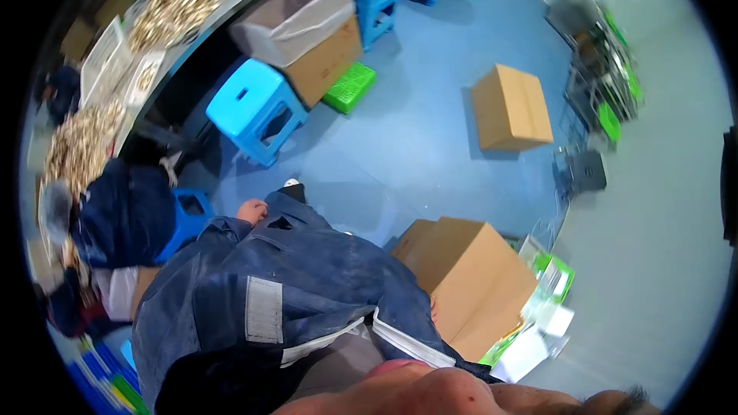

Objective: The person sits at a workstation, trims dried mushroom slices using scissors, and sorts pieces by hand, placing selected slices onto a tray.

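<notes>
The left hand has its fingers curled together, the right hand is too hidden to tell, and the big cardboard box beside it could tip if bumped.

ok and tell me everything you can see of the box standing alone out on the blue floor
The box is plain brown and looks like cardboard. It appears closed, with a straight seam along its upper face. It sits slightly skewed on the floor, casting a shadow to its left. Nothing but the floor visibly touches it; its contents are hidden.
</notes>
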The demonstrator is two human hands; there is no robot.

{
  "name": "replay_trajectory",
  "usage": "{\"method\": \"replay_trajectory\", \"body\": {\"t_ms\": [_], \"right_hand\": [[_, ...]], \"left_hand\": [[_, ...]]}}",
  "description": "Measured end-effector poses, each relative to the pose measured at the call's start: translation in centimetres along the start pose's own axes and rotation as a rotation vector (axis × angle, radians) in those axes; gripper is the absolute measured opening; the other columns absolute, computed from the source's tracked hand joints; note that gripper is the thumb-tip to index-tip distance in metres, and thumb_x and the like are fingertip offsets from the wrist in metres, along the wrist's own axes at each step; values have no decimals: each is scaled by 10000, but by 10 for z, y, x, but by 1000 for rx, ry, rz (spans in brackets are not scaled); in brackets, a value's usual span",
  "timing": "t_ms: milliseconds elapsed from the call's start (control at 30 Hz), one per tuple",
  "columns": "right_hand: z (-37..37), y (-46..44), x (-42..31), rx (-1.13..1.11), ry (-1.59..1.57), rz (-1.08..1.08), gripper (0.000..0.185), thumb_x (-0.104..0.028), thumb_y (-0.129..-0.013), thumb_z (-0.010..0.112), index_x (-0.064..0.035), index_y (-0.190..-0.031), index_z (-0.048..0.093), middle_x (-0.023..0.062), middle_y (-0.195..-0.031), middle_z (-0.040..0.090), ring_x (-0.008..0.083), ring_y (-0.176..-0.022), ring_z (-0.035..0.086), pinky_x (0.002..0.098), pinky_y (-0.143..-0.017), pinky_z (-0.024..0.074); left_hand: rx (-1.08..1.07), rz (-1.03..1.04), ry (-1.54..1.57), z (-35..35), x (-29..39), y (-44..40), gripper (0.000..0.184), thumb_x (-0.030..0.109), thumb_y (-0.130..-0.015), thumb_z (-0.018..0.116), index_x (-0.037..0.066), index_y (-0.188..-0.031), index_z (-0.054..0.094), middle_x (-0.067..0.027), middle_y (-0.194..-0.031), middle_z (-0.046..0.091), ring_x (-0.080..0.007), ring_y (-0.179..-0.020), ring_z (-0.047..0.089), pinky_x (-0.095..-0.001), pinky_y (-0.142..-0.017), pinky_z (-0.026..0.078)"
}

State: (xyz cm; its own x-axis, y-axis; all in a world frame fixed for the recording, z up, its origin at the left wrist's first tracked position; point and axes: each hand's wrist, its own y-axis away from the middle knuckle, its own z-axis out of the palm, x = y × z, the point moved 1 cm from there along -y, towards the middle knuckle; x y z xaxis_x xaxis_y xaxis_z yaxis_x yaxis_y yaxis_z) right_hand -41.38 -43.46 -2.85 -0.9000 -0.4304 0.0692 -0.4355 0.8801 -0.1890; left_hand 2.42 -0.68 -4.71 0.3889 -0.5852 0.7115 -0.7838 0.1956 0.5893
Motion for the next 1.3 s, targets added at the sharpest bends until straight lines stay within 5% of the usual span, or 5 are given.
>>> {"method": "replay_trajectory", "body": {"t_ms": [233, 300, 400, 767, 1300], "right_hand": [[-14, -114, -199, -499, -715, -242, 512, -150, -771, 702, -118, -1268, 583, 133, -1299, 562, 344, -1197, 524, 430, -994, 427], [33, -122, -241, -736, -715, -549, 401, -172, -816, 683, -86, -1201, 610, 171, -1211, 596, 351, -1106, 561, 439, -938, 457], [177, -100, -284, -988, -591, -1266, 278, -233, -883, 662, -65, -1102, 635, 195, -1021, 645, 351, -926, 612, 425, -827, 496], [10, -22, -564, -1240, -389, -916, 282, -239, -887, 662, -60, -1103, 632, 180, -1008, 648, 326, -915, 613, 411, -824, 494], [27, -19, -764, -1397, -425, -1061, 289, -247, -894, 662, -53, -1105, 626, 159, -987, 653, 290, -898, 614, 391, -819, 492]], "left_hand": [[126, -12, -261, -89, -153, 52, 207, 246, -829, 642, 68, -877, 735, -128, -867, 708, -307, -738, 667, -425, -710, 523], [120, 84, -247, -86, -211, 39, 232, 301, -841, 634, 99, -864, 745, -138, -890, 711, -359, -776, 665, -458, -739, 517], [182, -314, -137, -114, -183, 78, 289, 358, -860, 599, 113, -881, 750, -139, -923, 716, -367, -874, 660, -455, -785, 507], [230, -321, 0, -213, -204, 31, 359, 409, -887, 579, 83, -921, 723, -191, -956, 698, -403, -955, 643, -482, -817, 496], [516, -632, -119, -269, -161, 24, 382, 411, -899, 583, 53, -986, 686, -227, -969, 678, -456, -970, 623, -517, -832, 492]]}}
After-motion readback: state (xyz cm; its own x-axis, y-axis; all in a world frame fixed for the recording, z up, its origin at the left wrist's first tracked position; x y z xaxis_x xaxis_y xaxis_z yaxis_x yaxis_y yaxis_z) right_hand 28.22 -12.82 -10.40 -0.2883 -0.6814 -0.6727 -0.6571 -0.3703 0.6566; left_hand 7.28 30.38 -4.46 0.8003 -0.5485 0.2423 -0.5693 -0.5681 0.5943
